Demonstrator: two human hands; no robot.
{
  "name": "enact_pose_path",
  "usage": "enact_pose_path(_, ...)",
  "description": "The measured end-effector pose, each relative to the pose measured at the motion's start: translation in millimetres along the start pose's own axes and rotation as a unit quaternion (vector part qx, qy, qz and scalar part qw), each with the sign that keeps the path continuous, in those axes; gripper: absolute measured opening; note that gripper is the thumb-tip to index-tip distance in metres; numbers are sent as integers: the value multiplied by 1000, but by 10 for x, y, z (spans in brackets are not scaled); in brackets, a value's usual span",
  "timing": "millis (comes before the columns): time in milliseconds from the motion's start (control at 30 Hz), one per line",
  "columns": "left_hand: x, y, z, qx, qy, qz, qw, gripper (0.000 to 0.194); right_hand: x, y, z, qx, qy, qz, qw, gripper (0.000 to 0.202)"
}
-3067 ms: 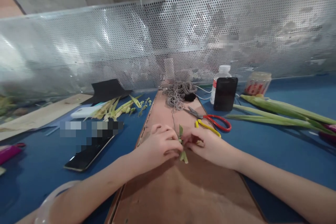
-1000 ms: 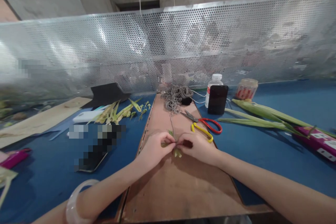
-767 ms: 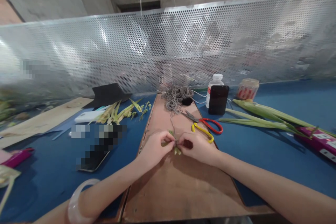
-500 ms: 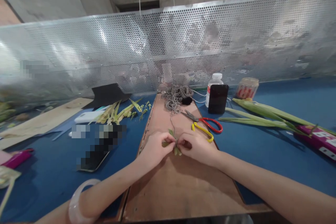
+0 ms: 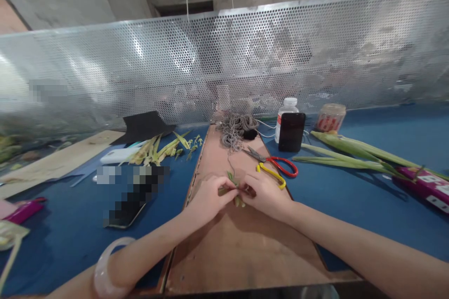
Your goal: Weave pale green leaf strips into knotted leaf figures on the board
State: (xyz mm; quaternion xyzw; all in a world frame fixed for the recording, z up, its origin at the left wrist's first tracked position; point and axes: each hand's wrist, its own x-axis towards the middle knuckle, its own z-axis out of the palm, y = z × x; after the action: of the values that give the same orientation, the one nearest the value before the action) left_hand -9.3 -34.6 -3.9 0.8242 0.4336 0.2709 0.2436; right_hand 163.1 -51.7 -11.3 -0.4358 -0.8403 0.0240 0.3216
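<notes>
Over the wooden board, my left hand (image 5: pixel 209 196) and my right hand (image 5: pixel 267 196) meet with thumbs and fingertips pinched together. Between them is a small green leaf bundle (image 5: pixel 240 202), its pale ends poking out below the fingers and a green tip above. A thin grey cord (image 5: pixel 231 164) runs down from a tangled heap of cord (image 5: pixel 238 131) to this bundle. The fingers cover the middle of the bundle, so how the cord lies there is hidden. Scissors (image 5: pixel 270 164) with one red and one yellow handle lie open just beyond my right hand.
A black phone (image 5: pixel 292 132) leans against a white bottle (image 5: pixel 288 105), near a jar (image 5: pixel 330 117). Long green leaves (image 5: pixel 351 149) lie at right beside a purple packet (image 5: pixel 426 187). Leaf scraps (image 5: pixel 154 149) and another phone (image 5: pixel 131 212) are at left. A perforated metal screen (image 5: pixel 210 65) stands behind.
Both hands have shifted very slightly to the right with the bundle, and the fingertips have closed nearer together. Everything else stays where it was.
</notes>
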Motion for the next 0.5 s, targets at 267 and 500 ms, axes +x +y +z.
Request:
enact_pose_path(267, 24, -17, -11, -49, -22, -4, 999, 14, 7, 44, -3, 2, -17, -53, 998, 14)
enact_pose_path(500, 25, -24, -22, -33, -22, -2, 999, 17, -16, 58, -24, 30, -20, -74, 997, 11)
